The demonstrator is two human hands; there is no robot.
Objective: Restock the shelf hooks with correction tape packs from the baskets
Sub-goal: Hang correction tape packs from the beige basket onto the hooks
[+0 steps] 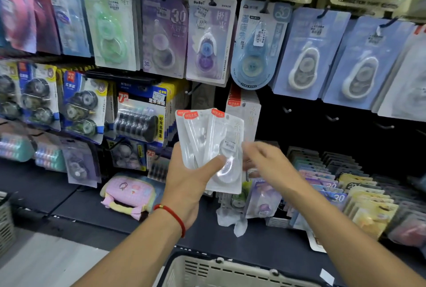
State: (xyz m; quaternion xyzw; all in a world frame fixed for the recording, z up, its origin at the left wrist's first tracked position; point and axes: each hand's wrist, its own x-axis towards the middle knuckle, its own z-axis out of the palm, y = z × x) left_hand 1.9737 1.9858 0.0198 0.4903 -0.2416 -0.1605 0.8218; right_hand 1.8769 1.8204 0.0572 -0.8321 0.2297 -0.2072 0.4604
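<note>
My left hand (189, 180) grips a fanned bunch of white correction tape packs (207, 143) with red corner labels, held upright in front of the shelf. My right hand (265, 162) is blurred just right of the bunch, fingers spread, touching or nearly touching the front pack's right edge. Matching white packs (244, 111) hang on a hook right behind. Bare hooks (287, 110) stick out of the dark panel to the right. A beige basket (230, 270) sits below my arms at the bottom edge.
Rows of coloured correction tape packs (209, 40) hang above and to the left. Flat stacks of packs (345, 190) lie on the dark shelf at right. A pink pouch (129, 194) rests on the shelf at left. Another basket (5, 222) shows at far left.
</note>
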